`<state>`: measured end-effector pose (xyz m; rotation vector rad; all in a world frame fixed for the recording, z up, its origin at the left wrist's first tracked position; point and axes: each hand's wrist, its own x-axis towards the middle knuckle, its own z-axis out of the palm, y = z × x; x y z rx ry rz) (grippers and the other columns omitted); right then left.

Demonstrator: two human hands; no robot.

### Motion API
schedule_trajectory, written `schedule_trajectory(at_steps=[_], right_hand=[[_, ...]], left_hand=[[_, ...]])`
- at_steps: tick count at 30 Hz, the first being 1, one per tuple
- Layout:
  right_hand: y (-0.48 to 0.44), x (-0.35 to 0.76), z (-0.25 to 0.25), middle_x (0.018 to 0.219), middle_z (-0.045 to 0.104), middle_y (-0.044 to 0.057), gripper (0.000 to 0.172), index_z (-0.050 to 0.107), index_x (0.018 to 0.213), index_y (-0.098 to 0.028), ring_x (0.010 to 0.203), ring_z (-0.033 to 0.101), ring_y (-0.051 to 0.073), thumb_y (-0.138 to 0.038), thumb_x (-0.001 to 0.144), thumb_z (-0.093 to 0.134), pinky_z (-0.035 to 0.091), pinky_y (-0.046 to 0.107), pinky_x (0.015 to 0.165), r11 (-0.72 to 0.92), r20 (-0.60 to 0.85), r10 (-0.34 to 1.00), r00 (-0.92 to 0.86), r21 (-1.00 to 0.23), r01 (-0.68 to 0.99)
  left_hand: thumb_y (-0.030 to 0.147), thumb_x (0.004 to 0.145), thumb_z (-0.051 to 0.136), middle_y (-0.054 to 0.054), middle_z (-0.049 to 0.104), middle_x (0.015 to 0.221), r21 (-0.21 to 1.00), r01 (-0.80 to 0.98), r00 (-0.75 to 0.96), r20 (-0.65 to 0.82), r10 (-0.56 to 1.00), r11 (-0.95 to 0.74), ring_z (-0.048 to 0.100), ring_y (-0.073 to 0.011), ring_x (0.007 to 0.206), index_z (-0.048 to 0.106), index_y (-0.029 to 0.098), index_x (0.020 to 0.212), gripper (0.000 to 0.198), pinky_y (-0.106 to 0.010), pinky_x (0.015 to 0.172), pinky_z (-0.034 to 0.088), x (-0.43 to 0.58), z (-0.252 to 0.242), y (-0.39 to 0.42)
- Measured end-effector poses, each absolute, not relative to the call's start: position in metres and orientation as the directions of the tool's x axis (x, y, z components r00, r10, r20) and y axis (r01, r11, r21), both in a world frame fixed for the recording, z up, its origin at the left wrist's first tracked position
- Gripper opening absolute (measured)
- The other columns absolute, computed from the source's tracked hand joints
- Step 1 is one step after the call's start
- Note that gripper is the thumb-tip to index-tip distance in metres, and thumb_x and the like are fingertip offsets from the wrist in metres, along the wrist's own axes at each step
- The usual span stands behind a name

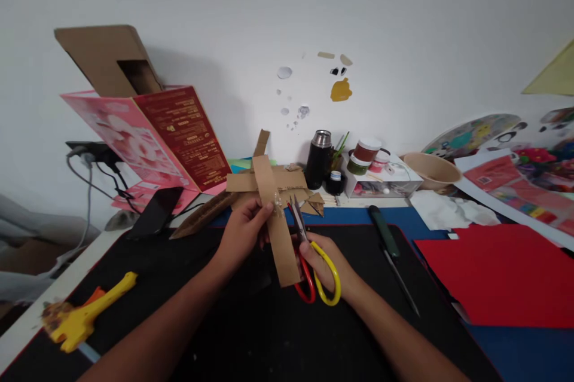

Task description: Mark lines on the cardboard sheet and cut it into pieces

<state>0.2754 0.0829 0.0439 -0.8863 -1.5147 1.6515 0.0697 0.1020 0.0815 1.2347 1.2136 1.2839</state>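
Note:
My left hand (246, 229) pinches a long brown cardboard strip (282, 247) near its middle, holding it tilted above the mat. A clear, glossy patch shows on the strip by my thumb. Another cardboard strip (240, 182) crosses behind its upper part; whether the two are joined I cannot tell. My right hand (325, 259) is closed on scissors (298, 220) with one red and one yellow handle. Their blades point up and away, slightly apart, just right of the strip. The right fingers behind the scissors and strip are partly hidden.
On the black mat (242, 334) lie a yellow glue gun (89, 316), a phone (155, 211) and a green-handled knife (385, 235). Behind stand a black flask (318, 161), paint jars (368, 149) and cardboard scraps. Red paper (502, 277) lies right; a pink box (130, 137) stands left.

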Motion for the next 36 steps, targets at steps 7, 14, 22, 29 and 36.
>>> schedule_trajectory(at_steps=[7, 14, 22, 29, 36], right_hand=[[0.079, 0.276, 0.039, 0.074, 0.061, 0.000, 0.064, 0.068, 0.093, -0.018, 0.062, 0.056, 0.016, -0.082, 0.085, 0.070, 0.044, 0.024, 0.055, -0.005, 0.032, 0.829, -0.559, -0.998, -0.065], [0.080, 0.276, 0.053, 0.081, 0.068, 0.002, 0.058, 0.077, 0.098, -0.018, 0.073, 0.062, 0.020, -0.075, 0.086, 0.074, 0.052, 0.029, 0.070, 0.011, 0.038, 0.862, -0.505, -0.998, -0.056], [0.089, 0.277, 0.047, 0.071, 0.064, -0.001, 0.039, 0.079, 0.089, -0.019, 0.064, 0.055, 0.017, -0.057, 0.083, 0.083, 0.046, 0.027, 0.063, -0.049, -0.054, 0.922, -0.382, -0.999, 0.023], [0.086, 0.279, 0.055, 0.072, 0.060, -0.002, 0.041, 0.073, 0.083, -0.017, 0.068, 0.051, 0.016, -0.056, 0.083, 0.083, 0.042, 0.027, 0.066, -0.021, -0.010, 0.921, -0.390, -1.000, -0.022], [0.086, 0.281, 0.059, 0.072, 0.059, -0.003, 0.042, 0.071, 0.084, -0.018, 0.066, 0.053, 0.015, -0.059, 0.082, 0.082, 0.043, 0.027, 0.064, -0.040, -0.024, 0.907, -0.420, -0.999, -0.029]], left_hand=[[0.067, 0.082, 0.079, 0.006, 0.059, 0.055, 0.999, 0.015, -0.076, 0.040, 0.996, -0.039, 0.052, -0.0105, 0.037, 0.061, 0.021, 0.084, 0.050, -0.020, 0.034, 0.041, 0.071, 0.077, 0.103], [0.062, 0.085, 0.079, 0.007, 0.060, 0.055, 0.996, -0.027, -0.078, 0.084, 0.993, -0.087, 0.054, -0.0108, 0.038, 0.058, 0.022, 0.085, 0.046, -0.020, 0.034, 0.040, 0.069, 0.076, 0.104], [0.062, 0.081, 0.083, 0.006, 0.062, 0.059, 0.994, -0.056, -0.101, 0.087, 0.991, -0.093, 0.056, -0.0111, 0.041, 0.059, 0.021, 0.086, 0.048, -0.021, 0.036, 0.043, 0.071, 0.071, 0.107], [0.065, 0.070, 0.093, 0.000, 0.068, 0.069, 0.920, -0.376, 0.162, -0.050, 0.986, 0.108, 0.062, -0.0108, 0.054, 0.070, 0.018, 0.092, 0.056, -0.017, 0.042, 0.044, 0.066, 0.079, 0.106], [0.049, 0.066, 0.101, -0.007, 0.080, 0.101, 0.864, -0.436, 0.274, -0.139, 0.952, 0.252, 0.058, -0.0043, 0.053, 0.081, 0.020, 0.115, 0.061, -0.012, 0.042, 0.042, 0.062, 0.078, 0.105]])
